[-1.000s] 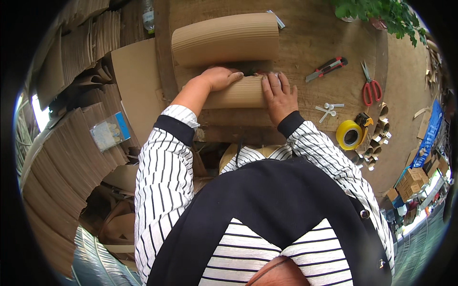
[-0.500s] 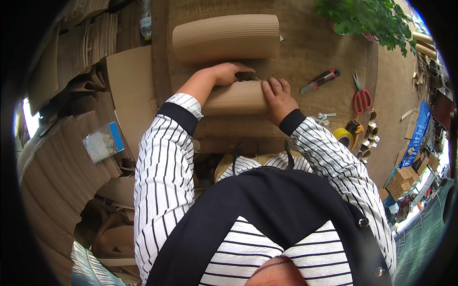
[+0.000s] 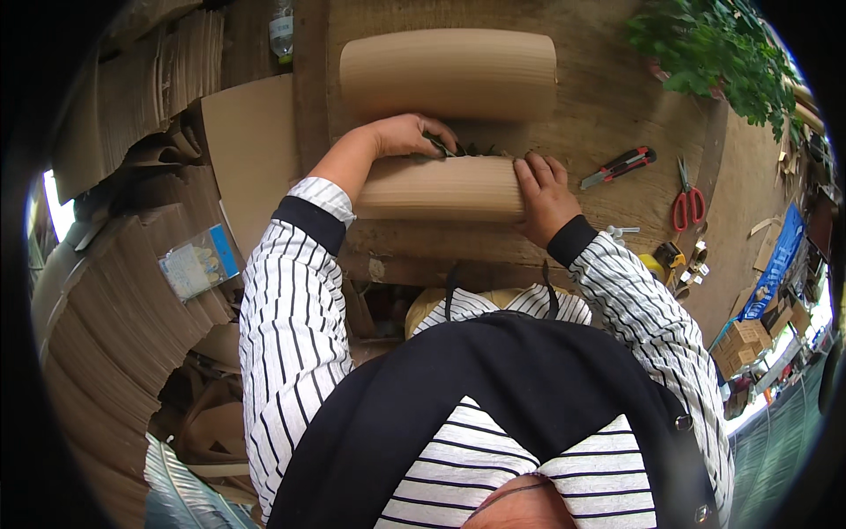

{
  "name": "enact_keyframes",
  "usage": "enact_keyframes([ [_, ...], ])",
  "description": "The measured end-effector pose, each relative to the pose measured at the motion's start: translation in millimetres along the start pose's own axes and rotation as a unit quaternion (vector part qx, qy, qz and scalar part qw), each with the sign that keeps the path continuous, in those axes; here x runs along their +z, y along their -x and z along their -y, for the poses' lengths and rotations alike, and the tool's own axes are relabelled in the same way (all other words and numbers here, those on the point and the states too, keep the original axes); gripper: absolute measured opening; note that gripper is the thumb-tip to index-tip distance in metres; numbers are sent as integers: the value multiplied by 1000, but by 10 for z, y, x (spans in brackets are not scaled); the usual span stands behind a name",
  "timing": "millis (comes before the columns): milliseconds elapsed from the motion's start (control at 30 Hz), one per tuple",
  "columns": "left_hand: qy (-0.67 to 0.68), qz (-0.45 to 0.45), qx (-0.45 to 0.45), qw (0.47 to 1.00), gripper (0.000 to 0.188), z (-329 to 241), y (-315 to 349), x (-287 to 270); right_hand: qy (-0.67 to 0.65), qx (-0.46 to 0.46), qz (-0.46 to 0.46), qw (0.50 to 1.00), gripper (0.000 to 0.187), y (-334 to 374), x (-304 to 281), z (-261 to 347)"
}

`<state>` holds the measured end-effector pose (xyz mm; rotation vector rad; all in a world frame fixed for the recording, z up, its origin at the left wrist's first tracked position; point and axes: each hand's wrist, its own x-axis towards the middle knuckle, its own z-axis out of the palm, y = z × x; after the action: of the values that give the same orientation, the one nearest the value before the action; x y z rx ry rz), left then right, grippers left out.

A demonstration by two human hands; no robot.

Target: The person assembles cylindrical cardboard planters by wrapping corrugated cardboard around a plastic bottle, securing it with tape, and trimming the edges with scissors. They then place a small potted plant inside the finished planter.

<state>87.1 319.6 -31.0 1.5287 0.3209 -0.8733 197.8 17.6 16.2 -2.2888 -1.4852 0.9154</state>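
Observation:
A curved piece of brown corrugated cardboard lies lengthwise on the wooden table in front of me. My right hand grips its right end, fingers over the top and the thumb out of sight. At its far edge, my left hand is bent over with the fingers closed round something small and dark that I cannot make out. More dark, ragged bits show along that far edge. Just beyond lies a larger corrugated cardboard roll, untouched.
Right of my hands lie a red-and-black utility knife, red-handled scissors, yellow tape and a tape measure. A leafy plant overhangs the far right. Stacked cardboard sheets and a bottle are at left.
My left hand has slid left along the far edge, uncovering more of the near cardboard and the dark bits. My right hand keeps to the right end. The whole view has shifted slightly.

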Motion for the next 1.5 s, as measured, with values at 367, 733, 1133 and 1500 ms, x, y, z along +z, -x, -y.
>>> enact_keyframes([
  [367, -22, 60, -91, 994, 26, 406, -92, -108, -2, 9, 20, 1000, 100, -75, -83, 8],
  [733, -57, -49, -172, 982, 47, 296, 237, -381, -26, 71, 193, 978, 104, -692, -432, -193],
  [1133, -443, -189, 123, 868, 99, -736, -183, 841, -70, 52, 161, 983, 101, -770, -370, -445],
  [1500, -422, -38, -15, 906, 86, -557, -244, 305, 56, -26, -101, 993, 76, -203, 107, -154],
])
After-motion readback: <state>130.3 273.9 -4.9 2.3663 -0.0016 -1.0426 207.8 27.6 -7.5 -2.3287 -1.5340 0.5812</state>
